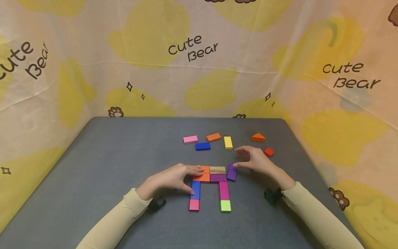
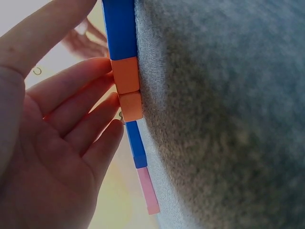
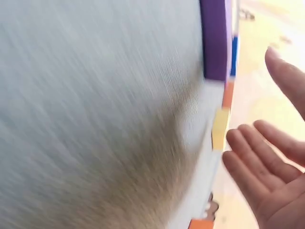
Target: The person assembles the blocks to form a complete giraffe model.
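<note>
My left hand [image 1: 172, 178] rests its fingertips on two orange blocks [image 1: 204, 178], its thumb beside a blue block [image 1: 196, 190]. In the left wrist view its fingers extend towards the orange blocks' sides. A natural wood block [image 1: 217, 170] and a purple block [image 1: 218, 177] adjoin the orange ones. Below, the blue block meets a pink block [image 1: 194, 205]; on the right, a magenta block [image 1: 224, 191] meets a lime block [image 1: 225, 206]. Slightly tilted, another purple block [image 1: 231, 174] lies by the wood block. My right hand [image 1: 259, 160] hovers near its upper end, fingers spread and holding nothing.
Farther back lie loose pink [image 1: 190, 139], dark blue [image 1: 203, 146], orange [image 1: 213, 137] and yellow [image 1: 228, 143] blocks. An orange triangle [image 1: 258, 137] and a red block [image 1: 268, 152] lie beyond the right hand. Patterned cloth [image 1: 149, 45] surrounds the grey table [image 1: 109, 155].
</note>
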Demonstrator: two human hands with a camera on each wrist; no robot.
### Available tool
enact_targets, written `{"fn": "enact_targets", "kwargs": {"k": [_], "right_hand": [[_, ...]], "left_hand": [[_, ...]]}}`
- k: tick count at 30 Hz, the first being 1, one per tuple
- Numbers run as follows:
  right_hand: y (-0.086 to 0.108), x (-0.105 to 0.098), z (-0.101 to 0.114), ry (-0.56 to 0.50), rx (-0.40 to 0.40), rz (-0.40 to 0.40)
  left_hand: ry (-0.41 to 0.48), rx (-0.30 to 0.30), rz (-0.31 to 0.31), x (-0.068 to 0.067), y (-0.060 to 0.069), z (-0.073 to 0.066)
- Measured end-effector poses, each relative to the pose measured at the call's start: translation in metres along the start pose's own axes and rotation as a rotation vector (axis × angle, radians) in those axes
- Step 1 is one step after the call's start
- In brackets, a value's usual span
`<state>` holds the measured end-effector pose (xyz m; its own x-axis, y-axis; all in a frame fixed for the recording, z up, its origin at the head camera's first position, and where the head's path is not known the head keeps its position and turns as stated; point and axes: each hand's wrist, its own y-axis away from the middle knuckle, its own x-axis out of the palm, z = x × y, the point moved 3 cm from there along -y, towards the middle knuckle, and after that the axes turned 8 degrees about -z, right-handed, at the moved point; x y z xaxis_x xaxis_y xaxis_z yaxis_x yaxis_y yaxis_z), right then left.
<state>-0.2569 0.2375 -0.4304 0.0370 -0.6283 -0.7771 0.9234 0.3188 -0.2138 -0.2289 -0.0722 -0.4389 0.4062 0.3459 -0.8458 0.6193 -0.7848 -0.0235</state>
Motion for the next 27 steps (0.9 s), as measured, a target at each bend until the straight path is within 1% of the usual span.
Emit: {"fn": "enact_targets", "kwargs": {"k": [3,6,13,20,27], "right_hand": [[-0.015,-0.007,-0.01,-0.015,0.009,-0.029],[-0.03,-0.01,-0.021,-0.024,0.008,-0.039],[-0.059,-0.009,-0.037,-0.073,0.022,0.001],[-0.073,-0.001,-0.043,-0.099,0.05,0.063],[-0.08,0.006,-0.051,-0.146,0.062,0.097]], "left_hand": [[0.0,0.002,-0.001,-0.001,0.0,-0.001],[-0.002,0.011,-0.002,-0.001,0.0,-0.002],[0.008,0.015,-0.004,-0.002,-0.001,-0.003],[0.015,0.004,0.003,-0.001,-0.001,-0.001],[0.009,0.007,0.0,-0.001,0.001,-0.001]]}}
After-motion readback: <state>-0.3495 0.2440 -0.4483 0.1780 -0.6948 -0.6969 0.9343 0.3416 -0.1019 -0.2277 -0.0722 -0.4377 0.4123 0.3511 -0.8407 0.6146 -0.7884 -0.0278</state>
